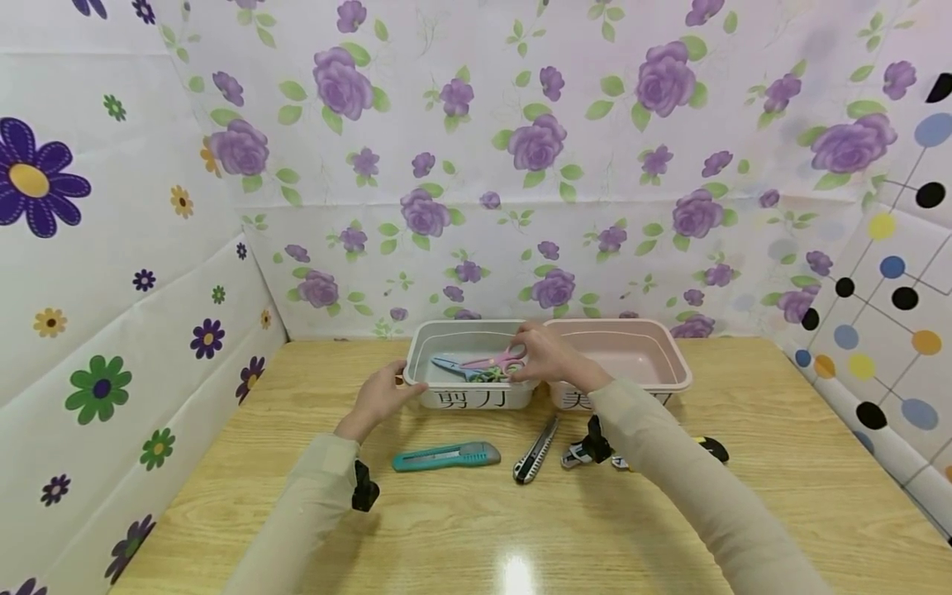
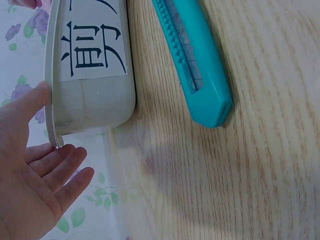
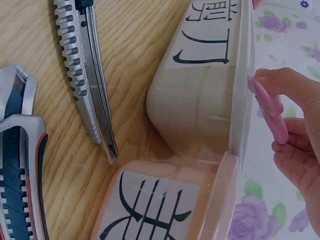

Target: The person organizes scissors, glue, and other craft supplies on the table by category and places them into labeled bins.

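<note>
In the head view, my left hand [image 1: 375, 402] holds the front left corner of a white plastic bin [image 1: 476, 400], thumb on the rim and fingers at its end. My right hand [image 1: 552, 357] pinches the handles of pink scissors [image 1: 491, 362] at the bin's right side. The handle [image 3: 272, 112] rises above the rim in the right wrist view. Blue scissors [image 1: 450, 364] and a green-handled item [image 1: 489, 375], partly hidden, lie inside the same bin.
A pink bin [image 1: 680, 372] stands at right. In front lie a teal utility knife [image 1: 446, 457], a silver-black one [image 1: 535, 452], a grey one [image 1: 576, 454] and a yellow-black tool [image 1: 712, 449] partly behind my right arm. Patterned cloth [image 1: 476, 248] walls the table [image 1: 461, 529].
</note>
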`<state>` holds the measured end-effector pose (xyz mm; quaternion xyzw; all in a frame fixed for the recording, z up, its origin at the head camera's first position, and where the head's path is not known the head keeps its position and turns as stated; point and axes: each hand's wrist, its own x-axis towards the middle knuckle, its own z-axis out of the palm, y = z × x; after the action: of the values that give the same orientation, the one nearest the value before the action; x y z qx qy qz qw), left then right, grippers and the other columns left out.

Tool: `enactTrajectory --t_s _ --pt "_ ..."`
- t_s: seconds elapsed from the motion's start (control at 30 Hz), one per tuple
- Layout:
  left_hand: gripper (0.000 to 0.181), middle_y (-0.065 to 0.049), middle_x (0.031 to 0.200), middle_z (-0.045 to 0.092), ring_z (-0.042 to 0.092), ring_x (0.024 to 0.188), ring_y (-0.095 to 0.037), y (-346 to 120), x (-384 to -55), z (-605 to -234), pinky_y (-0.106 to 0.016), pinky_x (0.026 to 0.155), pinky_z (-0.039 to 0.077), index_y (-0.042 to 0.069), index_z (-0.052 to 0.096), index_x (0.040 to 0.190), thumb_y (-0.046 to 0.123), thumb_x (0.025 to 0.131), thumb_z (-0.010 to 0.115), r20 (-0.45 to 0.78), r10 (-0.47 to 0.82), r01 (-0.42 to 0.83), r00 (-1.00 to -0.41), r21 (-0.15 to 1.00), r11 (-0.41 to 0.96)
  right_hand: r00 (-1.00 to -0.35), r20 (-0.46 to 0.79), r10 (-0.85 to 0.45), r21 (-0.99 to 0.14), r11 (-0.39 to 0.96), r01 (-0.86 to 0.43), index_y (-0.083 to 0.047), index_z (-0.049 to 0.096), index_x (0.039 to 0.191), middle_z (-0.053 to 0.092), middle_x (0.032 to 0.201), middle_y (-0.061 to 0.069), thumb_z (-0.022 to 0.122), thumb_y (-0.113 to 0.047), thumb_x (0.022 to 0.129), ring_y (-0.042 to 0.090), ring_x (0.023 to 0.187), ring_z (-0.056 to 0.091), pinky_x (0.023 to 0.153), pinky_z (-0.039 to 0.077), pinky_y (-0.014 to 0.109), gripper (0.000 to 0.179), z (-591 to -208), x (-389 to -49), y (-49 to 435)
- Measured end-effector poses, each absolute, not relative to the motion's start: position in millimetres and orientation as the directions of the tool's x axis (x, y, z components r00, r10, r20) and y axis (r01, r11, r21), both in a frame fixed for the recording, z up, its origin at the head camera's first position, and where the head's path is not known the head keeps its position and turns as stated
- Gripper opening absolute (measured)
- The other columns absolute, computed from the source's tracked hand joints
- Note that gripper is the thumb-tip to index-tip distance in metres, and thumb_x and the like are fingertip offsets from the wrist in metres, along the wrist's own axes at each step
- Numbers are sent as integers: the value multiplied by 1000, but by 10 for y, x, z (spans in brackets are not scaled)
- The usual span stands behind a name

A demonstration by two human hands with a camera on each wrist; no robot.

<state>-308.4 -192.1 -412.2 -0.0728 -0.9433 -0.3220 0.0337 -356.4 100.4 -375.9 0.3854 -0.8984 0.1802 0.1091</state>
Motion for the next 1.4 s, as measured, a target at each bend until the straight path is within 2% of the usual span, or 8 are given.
enactTrajectory --t_s 0.53,0.83,0.93,1.13,1.4 --pt "56 -17 112 59 54 102 -32 -1909 -3090 -4131 -45 80 47 -1 48 127 32 85 63 120 119 167 -986 607 777 -682 350 -642 -267 629 -730 2 69 87 60 88 11 81 -25 64 23 83 54 73 47 33 38 -3866 -3595 946" --pt "56 -19 116 57 53 105 -34 -1918 -3065 -4101 -47 83 46 -2 47 127 32 85 63 121 130 177 -984 602 779 -689 315 -653 -292 624 -725 0 68 92 61 93 11 77 -29 71 23 84 58 73 49 31 38 -3865 -3566 896" --pt "57 -19 117 57 53 105 -34 -1912 -3063 -4096 -47 83 46 -2 47 128 32 85 63 125 132 181 -983 601 778 -696 304 -651 -278 638 -718 2 66 97 62 95 12 76 -31 73 24 86 58 76 49 33 42 -3867 -3560 885" --pt "58 -19 118 56 53 106 -33 -1906 -3066 -4103 -47 83 46 -1 47 128 33 85 63 119 132 177 -984 595 784 -724 259 -639 -272 671 -690 8 55 116 58 112 20 71 -36 77 32 102 55 89 45 40 61 -3875 -3550 897" --pt "57 -19 117 57 52 106 -35 -1911 -3069 -4096 -48 84 45 -1 48 127 33 85 63 120 133 178 -984 596 783 -748 235 -621 -367 656 -660 8 52 120 54 119 21 72 -36 76 33 110 51 95 41 41 66 -3834 -3526 1019"
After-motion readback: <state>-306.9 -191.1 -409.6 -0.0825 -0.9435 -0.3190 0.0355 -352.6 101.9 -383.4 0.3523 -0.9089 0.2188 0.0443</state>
